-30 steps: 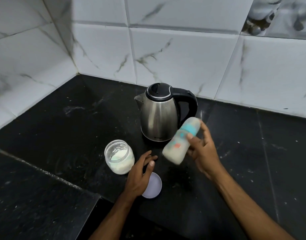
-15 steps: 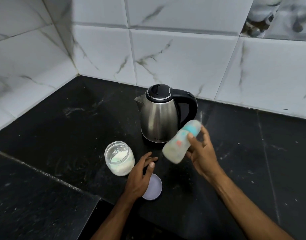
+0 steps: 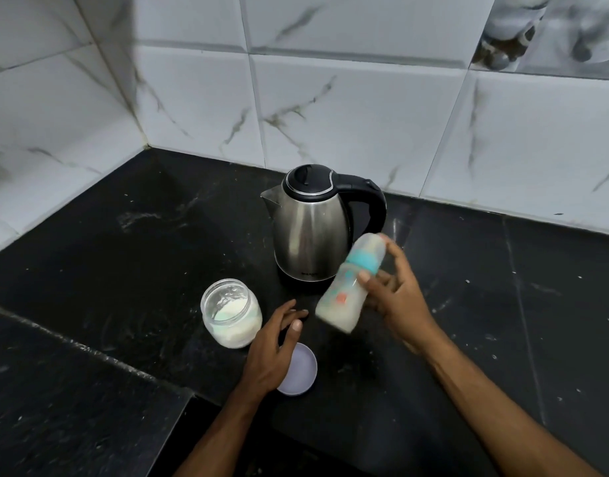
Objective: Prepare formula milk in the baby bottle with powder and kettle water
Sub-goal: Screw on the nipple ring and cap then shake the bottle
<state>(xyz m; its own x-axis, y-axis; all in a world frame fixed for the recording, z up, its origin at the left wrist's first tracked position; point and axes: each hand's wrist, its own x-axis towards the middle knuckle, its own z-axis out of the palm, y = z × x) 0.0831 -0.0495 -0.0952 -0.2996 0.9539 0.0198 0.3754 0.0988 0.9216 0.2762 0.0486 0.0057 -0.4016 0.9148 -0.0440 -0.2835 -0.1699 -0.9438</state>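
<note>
on a black worktop [image 3: 89, 270] in a tiled corner, the right hand [image 3: 399, 301] held a baby bottle [image 3: 351, 287] off the surface, tilted w/ teal collar up and to the right, blurred, milky white inside; thumb and fingers wrapped round it. left hand [image 3: 272, 352] was loose, fingers relaxed, grasping nothing, over a pale lid [image 3: 301, 373]. open powder jar [image 3: 231, 313] stood just left of it. steel kettle [image 3: 313, 232] stood behind, lid down.
</note>
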